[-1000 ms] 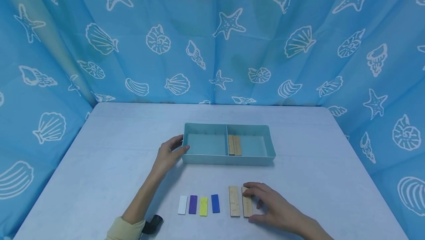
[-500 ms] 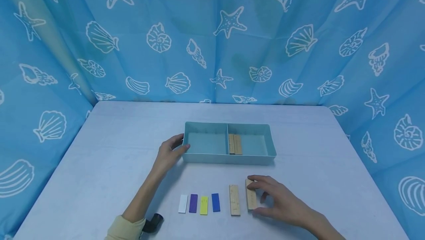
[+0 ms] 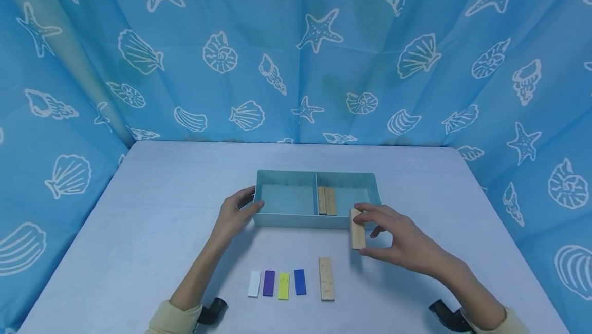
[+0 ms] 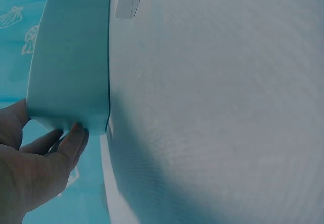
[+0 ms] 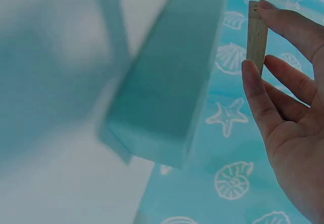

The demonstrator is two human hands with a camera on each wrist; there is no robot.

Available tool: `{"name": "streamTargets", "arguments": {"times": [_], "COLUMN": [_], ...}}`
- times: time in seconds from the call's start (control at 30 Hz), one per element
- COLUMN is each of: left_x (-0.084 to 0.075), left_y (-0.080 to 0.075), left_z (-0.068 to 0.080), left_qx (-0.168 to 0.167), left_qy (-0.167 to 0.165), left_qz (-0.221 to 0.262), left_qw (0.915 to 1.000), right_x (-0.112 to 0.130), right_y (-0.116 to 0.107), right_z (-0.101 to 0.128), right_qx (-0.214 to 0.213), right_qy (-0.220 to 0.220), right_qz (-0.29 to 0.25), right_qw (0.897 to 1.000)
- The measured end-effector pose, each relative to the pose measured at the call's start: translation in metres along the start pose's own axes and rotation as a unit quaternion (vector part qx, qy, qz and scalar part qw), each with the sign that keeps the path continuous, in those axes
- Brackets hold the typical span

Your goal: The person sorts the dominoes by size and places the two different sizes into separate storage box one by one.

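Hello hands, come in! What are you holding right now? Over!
Right hand pinches wooden block, lifted near tray. Left hand grips tray's left end. Nothing blocking.

1. From my head view the light is even and bright, seemingly from above, with no glare on the table (image 3: 139, 231).
2. I see soft shadows under both forearms and beside the tray (image 3: 319, 221).
3. The curtain (image 3: 296, 51) bows at the edges, a wide-lens distortion.
4. My right wrist view is blurred on its left half; the hand's fingers (image 5: 258, 97) there are sharp.
5. My left wrist view is soft, darkening toward the bottom.
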State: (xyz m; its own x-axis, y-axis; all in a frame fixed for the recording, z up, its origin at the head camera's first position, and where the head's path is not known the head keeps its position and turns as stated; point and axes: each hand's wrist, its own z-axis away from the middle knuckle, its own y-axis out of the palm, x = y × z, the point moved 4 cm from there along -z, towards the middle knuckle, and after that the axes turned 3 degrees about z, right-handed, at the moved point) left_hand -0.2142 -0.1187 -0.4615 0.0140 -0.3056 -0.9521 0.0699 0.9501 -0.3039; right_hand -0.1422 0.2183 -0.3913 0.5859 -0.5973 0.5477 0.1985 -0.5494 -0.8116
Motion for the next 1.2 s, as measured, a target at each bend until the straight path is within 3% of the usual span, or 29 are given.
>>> {"name": "streamTargets", "arguments": {"times": [0.3,0.6,0.97,1.2], "left_x": [0.001,0.003,0.002,0.001], "left_y": [-0.002,-0.002,-0.002,-0.001], "left_z": [0.001,0.001,0.001,0.000], "left_qx": [0.001,-0.001,-0.001,0.003], "left_qy": [-0.001,-0.008,-0.004,-0.008], "left_qz": [-0.002,-0.005,-0.005,0.001], "left_qw": [1.0000,1.0000,1.0000,1.0000], "right_x": [-0.015,-0.036,-0.050,-0.057], "right_y": [-0.017,0.005,0.031,0.042], "right_z": [-0.043,-0.085,-0.104,-0.110], "right_qx": [0.008,0.057,0.080,0.090], "right_qy": [0.002,0.040,0.051,0.051], "right_qz": [0.005,-0.017,-0.023,0.007], "right_qw": [1.000,0.997,0.995,0.995]}}
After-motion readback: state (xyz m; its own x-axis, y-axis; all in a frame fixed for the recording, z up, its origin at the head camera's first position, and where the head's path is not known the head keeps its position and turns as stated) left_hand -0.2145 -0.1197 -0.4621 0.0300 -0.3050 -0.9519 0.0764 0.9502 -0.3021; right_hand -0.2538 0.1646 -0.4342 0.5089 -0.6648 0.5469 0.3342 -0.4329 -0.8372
